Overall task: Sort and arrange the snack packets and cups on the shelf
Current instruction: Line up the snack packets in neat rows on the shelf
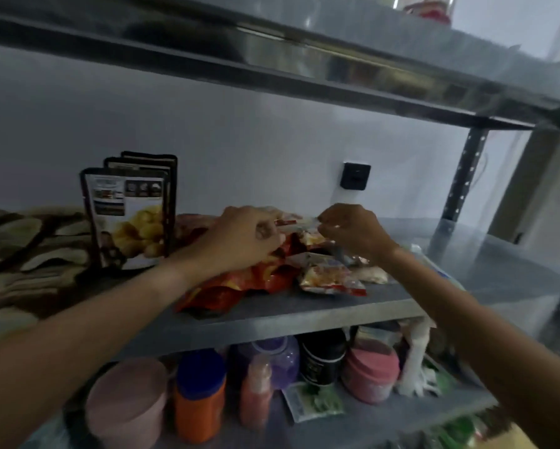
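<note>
A heap of red and orange snack packets [239,283] lies on the grey middle shelf [304,314]. My left hand [239,234] and my right hand [350,228] hover over the heap's back. Between them they pinch a small red and white packet [291,222] by its two ends. A yellow and red packet [330,277] lies at the heap's right front. Three upright pouches [126,215] with a potato picture stand in a row left of the heap. No cups can be made out on this shelf.
Folded beige cloths [22,254] fill the shelf's left end. The lower shelf holds a pink tub [126,403], an orange jar with a blue lid [201,393], a purple jar [275,358], a black jar [322,354], a pink-lidded jar [371,371]. A metal upright [460,189] stands at right.
</note>
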